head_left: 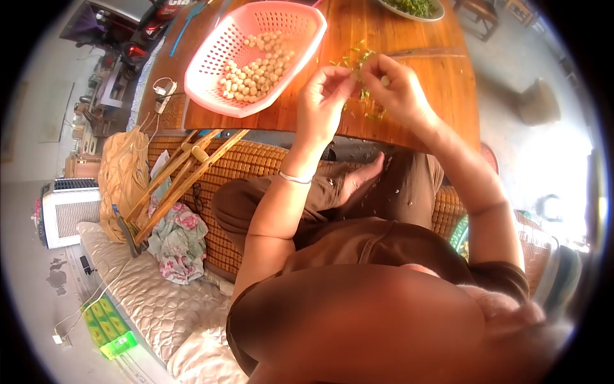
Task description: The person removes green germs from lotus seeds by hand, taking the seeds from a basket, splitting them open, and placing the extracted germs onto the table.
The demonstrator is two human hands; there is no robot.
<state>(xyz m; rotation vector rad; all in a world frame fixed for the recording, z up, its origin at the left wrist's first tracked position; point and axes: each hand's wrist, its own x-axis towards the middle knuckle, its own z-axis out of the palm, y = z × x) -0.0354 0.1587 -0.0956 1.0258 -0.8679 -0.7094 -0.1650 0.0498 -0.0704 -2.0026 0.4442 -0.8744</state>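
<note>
Both hands are raised over the near edge of the wooden table, fingertips almost meeting. My left hand is closed in a pinch, and whatever lies between its thumb and finger is too small to make out. In the curled fingers of my right hand sits a small pale lotus seed. Green shreds are scattered on the wood beneath and behind the fingers. Left of my hands stands a pink perforated basket with many pale, round lotus seeds in it.
A plate heaped with green bits stands at the far side of the wooden table. Wooden crutches lean on the bamboo-mat seat to my left, near a floral cloth. A power strip lies by the table's left side.
</note>
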